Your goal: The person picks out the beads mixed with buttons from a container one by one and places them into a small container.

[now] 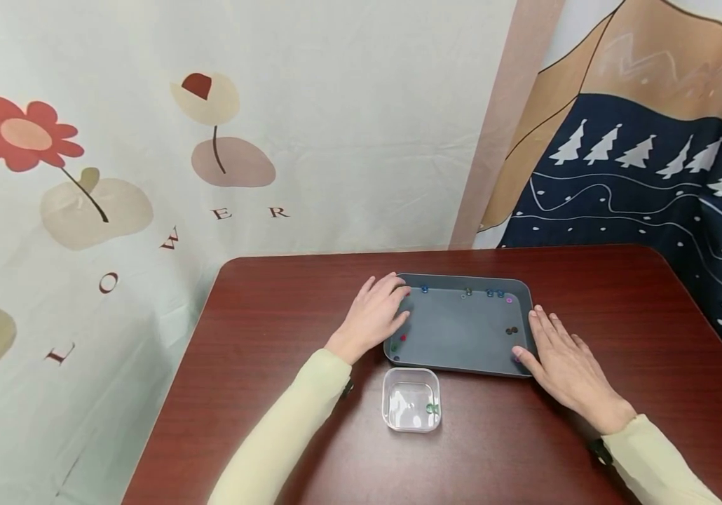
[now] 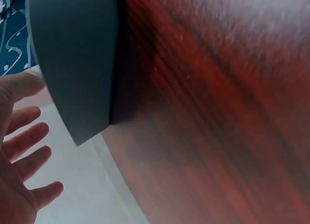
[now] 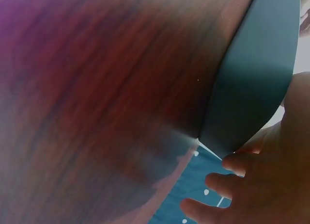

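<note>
A dark grey rectangular tray (image 1: 455, 337) lies on the table with several small, bead-like pieces along its edges: blue (image 1: 425, 288), pink (image 1: 509, 300), brown (image 1: 511, 330) and red (image 1: 403, 338). My left hand (image 1: 373, 308) is at the tray's left end, its fingers loosely spread over the rim. At the opposite end is my right hand (image 1: 566, 365), fingers extended along the outer side and thumb reaching over the rim. In the left wrist view, the tray's outer wall (image 2: 75, 64) stands beside spread fingers. The right wrist view shows its wall (image 3: 252, 73) close to the fingertips.
In front of the tray stands a clear square plastic container (image 1: 387, 400) with small green pieces (image 1: 432, 408) inside. The reddish-brown wooden table (image 1: 298, 301) backs onto a pale printed curtain (image 1: 348, 126) and a navy tree-patterned cloth (image 1: 626, 189).
</note>
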The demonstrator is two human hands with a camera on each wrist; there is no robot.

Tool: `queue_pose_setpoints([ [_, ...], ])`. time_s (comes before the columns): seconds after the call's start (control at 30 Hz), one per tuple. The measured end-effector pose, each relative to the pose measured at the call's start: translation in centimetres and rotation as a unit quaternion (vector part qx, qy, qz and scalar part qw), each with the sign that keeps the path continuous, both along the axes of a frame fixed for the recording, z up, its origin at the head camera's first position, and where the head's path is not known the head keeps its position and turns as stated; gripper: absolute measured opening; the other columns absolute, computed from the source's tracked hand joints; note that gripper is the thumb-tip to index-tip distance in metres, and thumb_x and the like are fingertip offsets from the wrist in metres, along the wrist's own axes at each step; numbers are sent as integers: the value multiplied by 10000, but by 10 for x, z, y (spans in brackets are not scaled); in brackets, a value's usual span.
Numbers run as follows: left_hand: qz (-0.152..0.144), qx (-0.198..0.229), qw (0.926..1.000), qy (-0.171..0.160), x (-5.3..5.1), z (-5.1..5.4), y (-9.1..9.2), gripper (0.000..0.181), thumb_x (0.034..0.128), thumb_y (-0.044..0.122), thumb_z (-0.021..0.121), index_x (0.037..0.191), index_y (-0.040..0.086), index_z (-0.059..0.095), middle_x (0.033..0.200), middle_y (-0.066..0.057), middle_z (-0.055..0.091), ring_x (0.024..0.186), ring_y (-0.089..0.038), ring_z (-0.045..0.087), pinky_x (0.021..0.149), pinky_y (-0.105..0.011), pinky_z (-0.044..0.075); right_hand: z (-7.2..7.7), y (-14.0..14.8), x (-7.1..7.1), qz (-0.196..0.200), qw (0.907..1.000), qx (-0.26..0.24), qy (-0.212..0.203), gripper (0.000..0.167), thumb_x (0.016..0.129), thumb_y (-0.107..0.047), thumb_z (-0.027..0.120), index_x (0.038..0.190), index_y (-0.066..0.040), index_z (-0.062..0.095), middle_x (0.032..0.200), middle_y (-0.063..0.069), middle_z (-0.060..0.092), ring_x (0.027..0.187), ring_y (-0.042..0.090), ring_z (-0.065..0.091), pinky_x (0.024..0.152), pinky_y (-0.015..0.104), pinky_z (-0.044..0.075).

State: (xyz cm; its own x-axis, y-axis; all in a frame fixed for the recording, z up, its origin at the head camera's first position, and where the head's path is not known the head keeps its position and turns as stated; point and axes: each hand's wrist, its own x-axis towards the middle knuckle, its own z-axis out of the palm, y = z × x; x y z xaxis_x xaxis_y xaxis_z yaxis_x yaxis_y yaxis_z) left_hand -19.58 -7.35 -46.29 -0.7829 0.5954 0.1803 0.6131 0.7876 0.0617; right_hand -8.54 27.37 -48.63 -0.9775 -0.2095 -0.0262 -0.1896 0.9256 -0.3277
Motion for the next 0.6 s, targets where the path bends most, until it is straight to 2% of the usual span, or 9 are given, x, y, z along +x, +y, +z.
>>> queue_pose_setpoints([
  [0.13,-47,-586,9979,275,-7,-3,10,391,963,330,748,1301,138,710,1326,-36,630,1408,-242,484,1188,-529,360,-1,1,0,8,10000,-17,2,848,1068,-504,496,1606,78,194,1676,274,170,1510,514,211,1121,761,245],
  [0.27,-143,-998,9940,413,-13,-5,18,381,967,341,739,1295,150,716,1331,-20,637,1396,-244,498,1179,-528,371,-1,1,-1,7,10000,-12,-9,850,1069,-510,489,1607,76,191,1679,268,167,1512,508,212,1124,759,243],
  [0.37,-253,-1139,9926,349,-19,-8,26,410,977,346,723,1337,153,689,1389,-5,628,1420,-246,482,1180,-522,371,-1,1,-1,-8,10000,-20,-28,854,1067,-515,490,1609,73,188,1681,264,164,1514,506,209,1126,759,238],
  [0.47,-449,-1194,9915,262,-26,-8,34,440,991,337,704,1384,148,656,1428,-1,614,1405,-228,499,1157,-466,408,-1,1,-1,-26,10000,-23,-26,857,1065,-519,492,1610,69,189,1682,261,165,1514,505,212,1128,757,238],
  [0.6,-623,-1104,9919,-19,-33,-6,42,434,1011,322,683,1401,137,645,1433,-17,612,1330,-223,556,1085,-392,472,-2,0,0,-32,10000,20,-11,855,1064,-517,494,1612,65,189,1682,258,168,1511,506,220,1128,754,245],
])
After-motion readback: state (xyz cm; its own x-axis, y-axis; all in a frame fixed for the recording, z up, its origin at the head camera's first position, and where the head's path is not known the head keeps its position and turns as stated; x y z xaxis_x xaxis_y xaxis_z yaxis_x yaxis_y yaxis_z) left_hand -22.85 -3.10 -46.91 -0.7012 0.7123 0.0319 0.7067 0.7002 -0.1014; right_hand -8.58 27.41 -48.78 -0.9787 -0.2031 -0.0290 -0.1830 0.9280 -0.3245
